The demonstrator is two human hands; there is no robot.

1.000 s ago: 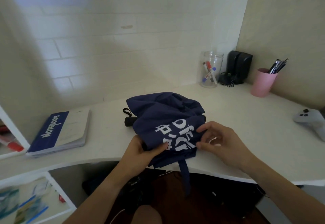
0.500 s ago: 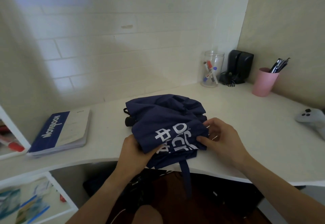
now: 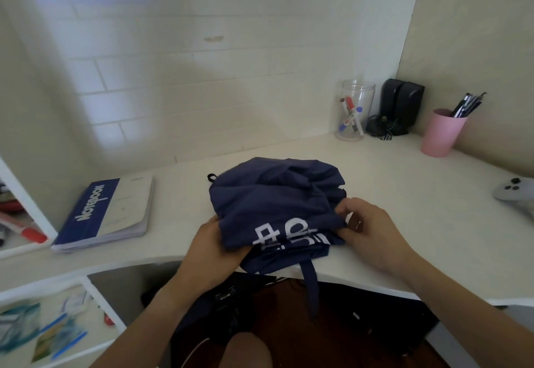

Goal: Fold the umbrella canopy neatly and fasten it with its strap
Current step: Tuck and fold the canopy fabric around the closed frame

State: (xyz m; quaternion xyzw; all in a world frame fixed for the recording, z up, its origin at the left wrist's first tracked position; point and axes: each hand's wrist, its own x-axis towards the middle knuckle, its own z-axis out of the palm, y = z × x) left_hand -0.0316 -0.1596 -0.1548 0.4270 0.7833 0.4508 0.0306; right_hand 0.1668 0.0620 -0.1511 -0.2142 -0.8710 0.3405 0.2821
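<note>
A navy umbrella canopy [image 3: 277, 194] with white lettering lies bunched on the white desk [image 3: 404, 208] near its front edge. My left hand [image 3: 211, 246] grips the canopy's near left fold from underneath. My right hand [image 3: 370, 229] pinches the right edge of the printed panel. The navy strap [image 3: 310, 289] hangs down over the desk edge. A small black wrist loop [image 3: 211, 177] pokes out at the canopy's far left; the handle is hidden under the cloth.
A blue and white notebook [image 3: 107, 214] lies at the left. A clear jar of markers [image 3: 354, 110], black speakers [image 3: 401, 106] and a pink pen cup [image 3: 442, 132] stand at the back right. A grey game controller [image 3: 515, 193] rests at the right edge.
Both hands have drawn the printed panel further over the bundle, so the black handle end at the left is now covered. My right hand has shifted up along the right edge.
</note>
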